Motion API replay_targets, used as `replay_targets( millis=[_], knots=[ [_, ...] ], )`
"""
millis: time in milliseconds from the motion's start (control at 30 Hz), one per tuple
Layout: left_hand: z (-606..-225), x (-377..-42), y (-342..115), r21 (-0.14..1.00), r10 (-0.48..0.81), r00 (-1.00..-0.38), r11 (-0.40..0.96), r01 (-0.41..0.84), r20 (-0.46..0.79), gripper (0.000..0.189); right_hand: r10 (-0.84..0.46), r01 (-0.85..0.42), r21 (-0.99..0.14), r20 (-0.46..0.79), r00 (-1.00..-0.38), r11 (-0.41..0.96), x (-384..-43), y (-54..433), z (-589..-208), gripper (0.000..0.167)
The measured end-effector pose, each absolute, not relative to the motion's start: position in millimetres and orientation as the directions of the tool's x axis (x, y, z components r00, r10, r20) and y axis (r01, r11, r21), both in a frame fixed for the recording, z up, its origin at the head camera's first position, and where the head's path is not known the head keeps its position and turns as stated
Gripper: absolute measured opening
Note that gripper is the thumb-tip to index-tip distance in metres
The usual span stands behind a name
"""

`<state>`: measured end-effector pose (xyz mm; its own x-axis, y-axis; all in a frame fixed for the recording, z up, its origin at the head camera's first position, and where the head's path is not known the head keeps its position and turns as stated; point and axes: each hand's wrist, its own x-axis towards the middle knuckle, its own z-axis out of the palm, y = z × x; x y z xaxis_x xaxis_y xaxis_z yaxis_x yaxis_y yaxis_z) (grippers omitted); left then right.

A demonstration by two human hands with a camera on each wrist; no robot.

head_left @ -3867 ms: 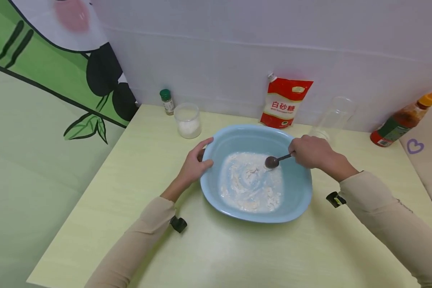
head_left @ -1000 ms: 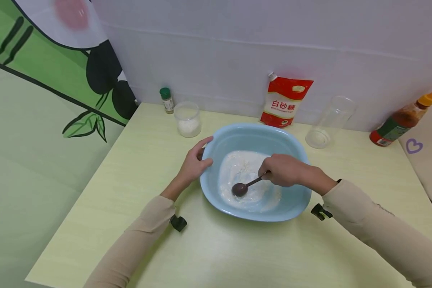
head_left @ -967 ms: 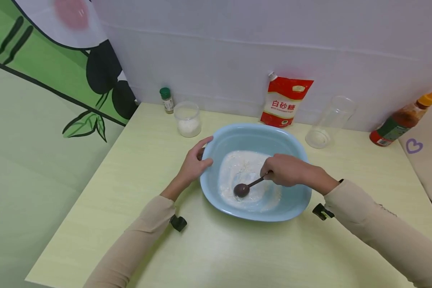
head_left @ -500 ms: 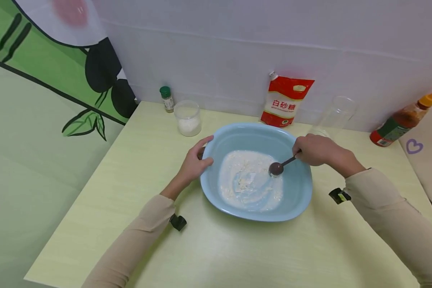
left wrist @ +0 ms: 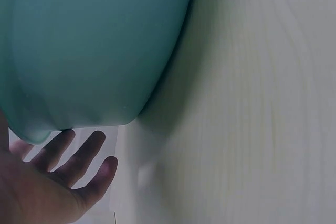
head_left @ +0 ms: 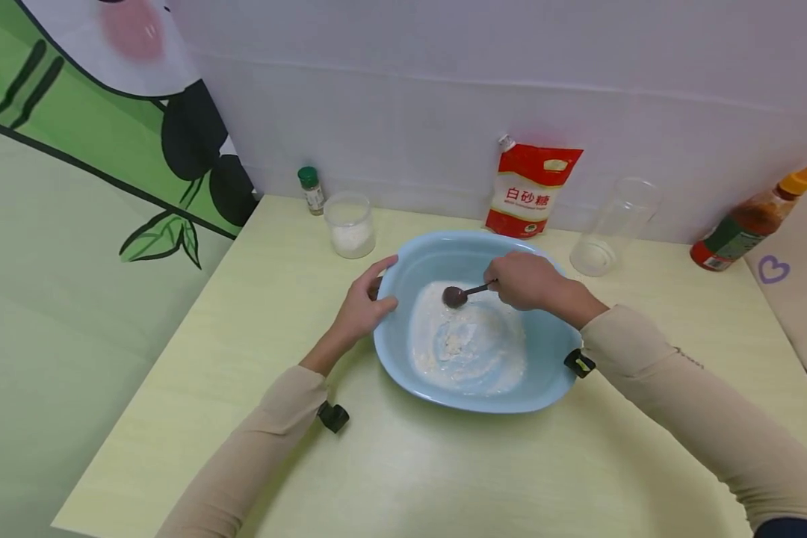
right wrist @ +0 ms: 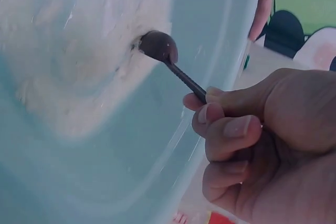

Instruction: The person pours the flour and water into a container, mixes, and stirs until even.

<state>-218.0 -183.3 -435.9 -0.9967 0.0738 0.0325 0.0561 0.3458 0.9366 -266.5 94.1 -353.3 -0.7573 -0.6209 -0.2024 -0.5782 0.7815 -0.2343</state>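
Note:
A light blue plastic basin [head_left: 471,406] stands on the table, its floor covered with a wet white floury mixture [head_left: 474,359] streaked with small lumps. My left hand [head_left: 359,306] grips the basin's left rim, thumb on the inner side. From the left wrist view, the other fingers [left wrist: 79,166] spread under the rim against the outer wall. Over the basin, my right hand [head_left: 526,281] pinches the thin handle of a dark brown spoon [head_left: 454,297]. The spoon's bowl [right wrist: 157,45] dips into the far edge of the mixture, rounded back up.
Along the back stand a green-capped spice jar [head_left: 312,193], a clear cup of white grains [head_left: 351,232], a red-and-white sugar pouch [head_left: 531,194] and a tall clear glass [head_left: 612,232]. A red sauce bottle [head_left: 746,224] is at the right. A cloth-covered wall [head_left: 403,127] rises behind.
The right hand has swung the spoon round through the mixture, from its near part to the right side, then left to its far edge. The left hand and basin have stayed in place.

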Motion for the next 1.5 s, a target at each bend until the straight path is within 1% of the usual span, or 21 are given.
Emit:
replay_targets(
  millis=[100, 233, 433, 500, 600, 700, 800, 900, 967, 1267, 1367, 1500],
  knots=[
    [-435.8, -218.3, -182.7, 0.936, 0.075, -0.997, 0.347, 0.055, 0.031, 0.072, -0.653, -0.608, -0.244, -0.211, -0.727, 0.755, -257.4, 88.2, -353.0, 0.021],
    [-434.0, -218.2, -182.0, 0.937, 0.069, -0.997, 0.345, 0.048, 0.025, 0.072, -0.683, -0.617, -0.295, -0.257, -0.684, 0.729, -245.9, 90.3, -351.5, 0.019],
    [-434.2, -218.5, -181.9, 0.938, 0.067, -0.998, 0.344, 0.037, 0.015, 0.073, -0.751, -0.659, -0.360, -0.285, -0.596, 0.660, -238.0, 108.1, -348.2, 0.017],
    [-435.1, -218.4, -181.8, 0.938, 0.066, -0.998, 0.344, 0.037, 0.015, 0.073, -0.750, -0.655, -0.364, -0.318, -0.580, 0.662, -239.4, 116.3, -347.9, 0.016],
    [-434.6, -217.8, -182.0, 0.937, 0.063, -0.998, 0.348, 0.036, 0.015, 0.073, -0.709, -0.627, -0.332, -0.360, -0.606, 0.704, -243.7, 128.7, -345.4, 0.015],
    [-434.1, -217.9, -182.1, 0.937, 0.062, -0.998, 0.348, 0.027, 0.006, 0.073, -0.645, -0.580, -0.283, -0.371, -0.668, 0.764, -251.4, 140.7, -341.8, 0.016],
    [-433.1, -217.6, -182.2, 0.935, 0.063, -0.998, 0.353, 0.022, 0.000, 0.073, -0.578, -0.525, -0.241, -0.339, -0.743, 0.816, -259.6, 145.8, -339.9, 0.019],
    [-433.2, -217.9, -182.0, 0.936, 0.064, -0.998, 0.351, 0.024, 0.001, 0.073, -0.539, -0.495, -0.215, -0.301, -0.786, 0.842, -267.5, 143.5, -340.8, 0.021],
    [-433.7, -218.0, -182.0, 0.937, 0.065, -0.998, 0.349, 0.026, 0.004, 0.073, -0.529, -0.488, -0.208, -0.282, -0.800, 0.848, -271.8, 139.1, -341.8, 0.021],
    [-432.9, -215.9, -181.8, 0.941, 0.075, -0.997, 0.336, 0.030, 0.005, 0.073, -0.521, -0.482, -0.211, -0.219, -0.825, 0.851, -281.8, 108.5, -347.0, 0.026],
    [-433.5, -216.4, -181.2, 0.941, 0.075, -0.997, 0.336, 0.028, 0.003, 0.073, -0.553, -0.512, -0.218, -0.216, -0.805, 0.831, -279.8, 97.7, -350.4, 0.024],
    [-433.8, -216.7, -181.4, 0.942, 0.064, -0.998, 0.334, 0.026, 0.005, 0.073, -0.619, -0.582, -0.217, -0.197, -0.760, 0.784, -268.6, 82.8, -352.7, 0.020]
  ],
)
